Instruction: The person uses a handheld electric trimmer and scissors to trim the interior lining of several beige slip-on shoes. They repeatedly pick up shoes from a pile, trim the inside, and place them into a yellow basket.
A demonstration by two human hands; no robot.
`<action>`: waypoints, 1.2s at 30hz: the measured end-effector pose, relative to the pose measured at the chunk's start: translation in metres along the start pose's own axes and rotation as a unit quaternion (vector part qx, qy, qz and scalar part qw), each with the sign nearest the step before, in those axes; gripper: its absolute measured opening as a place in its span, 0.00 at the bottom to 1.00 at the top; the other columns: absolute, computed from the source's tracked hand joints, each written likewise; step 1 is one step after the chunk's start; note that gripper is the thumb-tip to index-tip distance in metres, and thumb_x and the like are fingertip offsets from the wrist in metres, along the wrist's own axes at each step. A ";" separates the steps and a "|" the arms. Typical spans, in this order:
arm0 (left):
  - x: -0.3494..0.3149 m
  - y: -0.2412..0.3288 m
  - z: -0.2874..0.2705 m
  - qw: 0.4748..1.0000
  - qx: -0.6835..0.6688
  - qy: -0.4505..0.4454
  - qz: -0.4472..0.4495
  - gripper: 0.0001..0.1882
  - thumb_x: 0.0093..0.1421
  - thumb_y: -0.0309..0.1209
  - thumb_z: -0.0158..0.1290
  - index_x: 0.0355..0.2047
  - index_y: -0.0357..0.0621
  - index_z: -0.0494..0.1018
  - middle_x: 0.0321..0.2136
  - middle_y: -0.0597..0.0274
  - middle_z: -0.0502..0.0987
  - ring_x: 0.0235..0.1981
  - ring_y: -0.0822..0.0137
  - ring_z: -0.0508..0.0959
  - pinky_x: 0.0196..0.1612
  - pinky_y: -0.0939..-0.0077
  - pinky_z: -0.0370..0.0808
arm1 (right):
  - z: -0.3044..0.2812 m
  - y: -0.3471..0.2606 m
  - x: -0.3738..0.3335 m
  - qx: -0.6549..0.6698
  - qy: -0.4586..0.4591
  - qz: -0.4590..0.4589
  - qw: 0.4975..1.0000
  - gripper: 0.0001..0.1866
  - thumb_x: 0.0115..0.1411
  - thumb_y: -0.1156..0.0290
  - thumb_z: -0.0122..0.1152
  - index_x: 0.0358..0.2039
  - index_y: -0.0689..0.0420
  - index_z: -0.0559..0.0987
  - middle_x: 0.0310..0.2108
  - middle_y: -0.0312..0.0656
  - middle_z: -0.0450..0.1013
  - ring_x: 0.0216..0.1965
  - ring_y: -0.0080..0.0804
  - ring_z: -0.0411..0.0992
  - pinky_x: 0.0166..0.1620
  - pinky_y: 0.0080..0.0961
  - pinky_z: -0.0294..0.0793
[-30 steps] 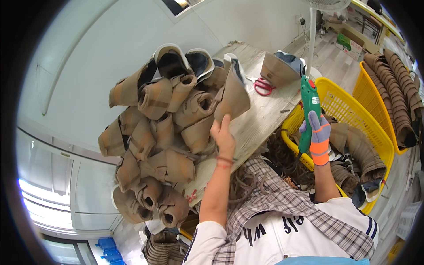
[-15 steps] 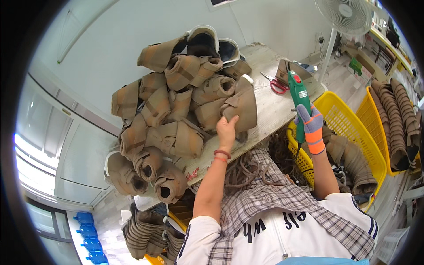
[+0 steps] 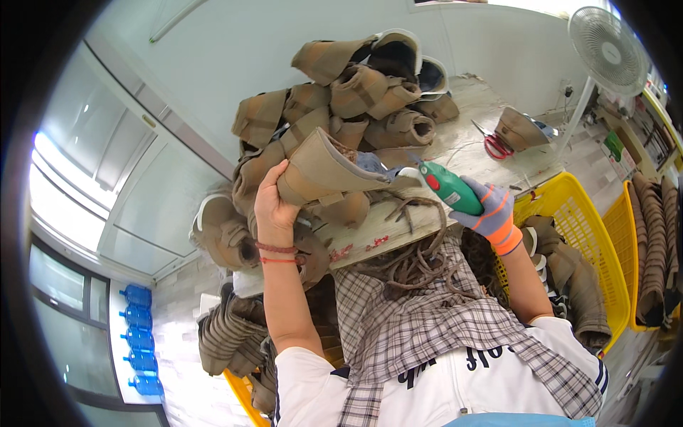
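Observation:
My bare left hand (image 3: pixel 274 203) grips the side of a tan boot upper (image 3: pixel 324 174), a tube-like fabric piece, holding it up over the table. Its wide opening faces right, where dark lining and a white piece show. In a grey and orange work glove, my right hand (image 3: pixel 492 212) is closed round a green electric hand tool (image 3: pixel 452 188) with a red button. The tool's front end points left at the white part of the upper; whether they touch I cannot tell. More tan boot uppers (image 3: pixel 359 89) lie heaped behind my left hand.
Red-handled scissors (image 3: pixel 496 146) lie on the worn table (image 3: pixel 466 114) beside another upper (image 3: pixel 523 128). Brown trimmed strips (image 3: pixel 420 260) hang over my lap. Yellow baskets (image 3: pixel 580 213) with stacked uppers stand at the right. A white fan (image 3: pixel 608 53) is at the far right.
My left hand has lifted the boot upper off the heap and turned its opening rightward. The green tool has tilted from upright to point left, close to the upper. The view has shifted.

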State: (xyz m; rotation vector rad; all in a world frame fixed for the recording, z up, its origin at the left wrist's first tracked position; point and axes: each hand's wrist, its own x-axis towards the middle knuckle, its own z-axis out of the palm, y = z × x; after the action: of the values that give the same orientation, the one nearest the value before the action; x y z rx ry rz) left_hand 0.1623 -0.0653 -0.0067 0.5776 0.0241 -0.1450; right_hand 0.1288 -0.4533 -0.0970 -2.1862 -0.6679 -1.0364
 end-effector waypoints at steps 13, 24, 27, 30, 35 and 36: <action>-0.022 0.021 -0.014 0.997 0.027 0.065 0.021 0.13 0.60 0.26 0.45 0.43 0.28 0.67 0.42 0.44 0.74 0.42 0.50 0.75 0.48 0.56 0.74 | 0.002 -0.037 0.008 -0.031 -0.035 -0.099 0.994 0.34 0.35 0.51 0.73 0.42 0.56 0.76 0.16 0.38 0.68 0.15 0.35 0.65 0.21 0.28 0.65; -0.025 0.009 0.003 0.995 0.032 0.081 0.048 0.13 0.59 0.25 0.46 0.42 0.29 0.68 0.42 0.46 0.74 0.42 0.52 0.76 0.47 0.57 0.74 | 0.003 -0.035 0.005 -0.030 0.004 -0.091 0.995 0.34 0.35 0.52 0.73 0.42 0.57 0.76 0.16 0.37 0.68 0.15 0.34 0.64 0.21 0.27 0.65; -0.027 0.009 0.012 0.993 0.047 0.094 0.053 0.12 0.59 0.24 0.46 0.42 0.30 0.68 0.41 0.46 0.75 0.42 0.52 0.76 0.47 0.58 0.74 | 0.003 -0.032 0.000 -0.037 -0.003 -0.082 0.996 0.35 0.34 0.53 0.73 0.43 0.57 0.76 0.15 0.37 0.68 0.15 0.34 0.65 0.22 0.27 0.65; -0.025 0.009 0.007 0.996 0.047 0.070 0.029 0.13 0.58 0.23 0.46 0.43 0.28 0.66 0.43 0.44 0.73 0.44 0.51 0.74 0.49 0.55 0.73 | 0.004 -0.035 0.004 -0.032 0.011 -0.091 0.995 0.35 0.34 0.52 0.73 0.43 0.57 0.76 0.14 0.36 0.67 0.14 0.34 0.63 0.21 0.27 0.64; -0.022 0.002 0.007 0.996 0.036 0.073 0.041 0.12 0.58 0.23 0.47 0.42 0.28 0.67 0.42 0.45 0.73 0.43 0.52 0.75 0.48 0.56 0.74 | 0.005 -0.035 0.000 -0.029 -0.002 -0.082 0.996 0.34 0.36 0.50 0.72 0.43 0.56 0.76 0.12 0.36 0.64 0.13 0.33 0.62 0.19 0.27 0.63; -0.022 0.002 0.006 0.996 0.035 0.076 0.044 0.12 0.58 0.23 0.47 0.41 0.28 0.67 0.42 0.45 0.73 0.43 0.52 0.75 0.48 0.56 0.74 | 0.006 -0.035 0.001 -0.027 -0.007 -0.080 0.996 0.34 0.36 0.50 0.72 0.43 0.56 0.76 0.12 0.36 0.64 0.13 0.33 0.62 0.19 0.27 0.63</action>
State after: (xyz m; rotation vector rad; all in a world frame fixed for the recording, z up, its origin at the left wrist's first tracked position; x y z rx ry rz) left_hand 0.1409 -0.0646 0.0009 0.6573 0.1413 -0.0168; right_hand 0.1088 -0.4255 -0.0882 -2.2166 -0.8437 -1.1320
